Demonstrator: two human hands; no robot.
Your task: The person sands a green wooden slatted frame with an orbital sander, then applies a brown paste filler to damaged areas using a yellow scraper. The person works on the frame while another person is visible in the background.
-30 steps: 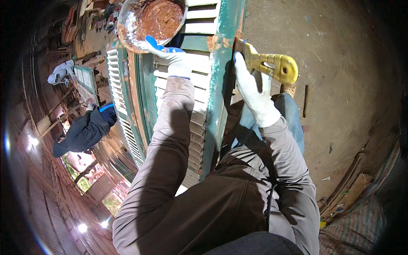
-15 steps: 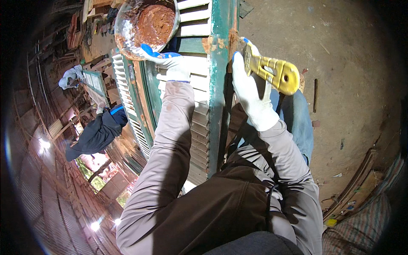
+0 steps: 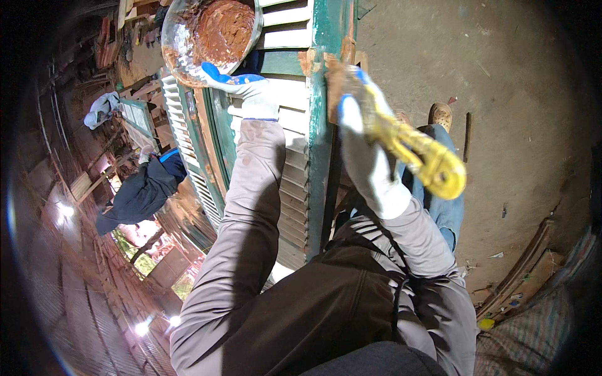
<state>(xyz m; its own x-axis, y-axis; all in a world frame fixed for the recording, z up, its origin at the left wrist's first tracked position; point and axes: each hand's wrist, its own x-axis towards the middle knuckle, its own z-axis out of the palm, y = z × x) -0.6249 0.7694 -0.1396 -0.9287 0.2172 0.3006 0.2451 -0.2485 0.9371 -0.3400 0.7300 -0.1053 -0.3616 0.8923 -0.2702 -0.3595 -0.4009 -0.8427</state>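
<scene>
In white gloves with blue fingertips, both my hands work at a green wooden louvred shutter (image 3: 321,144). My left hand (image 3: 257,100) grips the near rim of a metal bowl (image 3: 177,47), tilted above the pale slats. Reddish-brown paste (image 3: 224,32) lies inside it. My right hand (image 3: 370,166) is closed round a putty knife with a yellow handle (image 3: 426,153), blurred by motion. Its blade end is at the shutter's right edge, by a brown smeared patch (image 3: 335,78). The blade itself is hard to make out.
Another louvred shutter (image 3: 188,141) stands to the left. Beyond it are a person in dark clothes (image 3: 141,194) and another in a light cap (image 3: 102,109). On the right, wood strips (image 3: 520,266) and a striped sack (image 3: 533,332) lie on the dirt floor.
The putty knife's handle has swung down and to the right as my right hand turned. The bowl in my left hand has shifted slightly left.
</scene>
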